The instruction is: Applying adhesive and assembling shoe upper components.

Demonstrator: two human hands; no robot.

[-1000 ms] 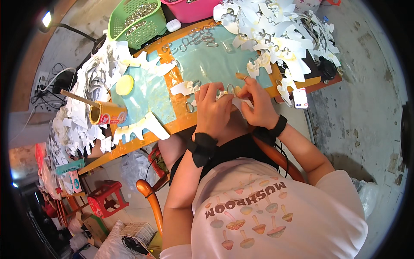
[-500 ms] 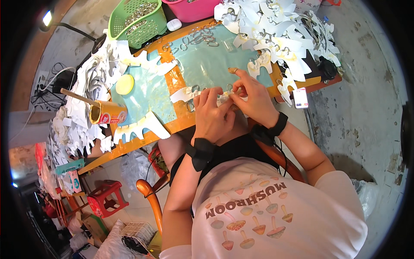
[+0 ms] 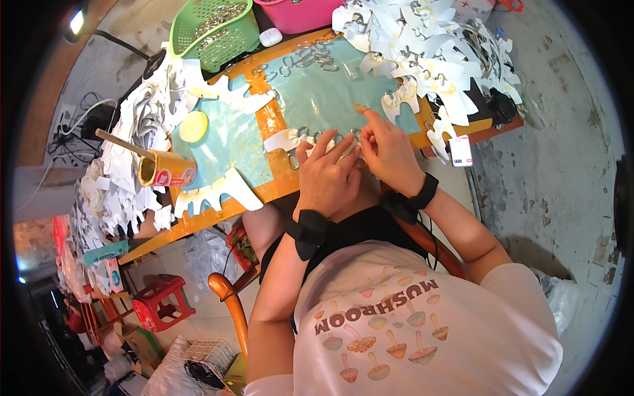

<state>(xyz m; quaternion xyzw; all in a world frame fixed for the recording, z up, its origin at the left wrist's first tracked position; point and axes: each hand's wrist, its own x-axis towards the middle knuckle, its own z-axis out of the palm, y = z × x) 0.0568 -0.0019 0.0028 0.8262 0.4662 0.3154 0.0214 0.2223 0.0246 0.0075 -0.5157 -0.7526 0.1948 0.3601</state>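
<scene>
My left hand [image 3: 327, 173] and my right hand [image 3: 388, 150] are pressed together at the near edge of the orange worktable [image 3: 277, 125], fingers pinched on a small white paper cutout [image 3: 353, 153] with a metal ring. What exactly sits between the fingertips is partly hidden. My right index finger sticks up and points away. A white cutout [image 3: 282, 140] lies just left of my left hand, with loose metal rings [image 3: 305, 132] beside it on the teal mat [image 3: 317, 92]. Both wrists wear black bands.
A heap of white cutouts [image 3: 429, 49] covers the table's far right. A green basket [image 3: 212, 30] of rings and a pink tub [image 3: 300, 13] stand at the back. A yellow cup with a stick [image 3: 162, 168], a yellow disc [image 3: 193, 127] and more cutouts [image 3: 132, 158] lie left.
My hands have drawn closer together and shifted slightly over the small piece; my right index finger now sticks out over the teal mat.
</scene>
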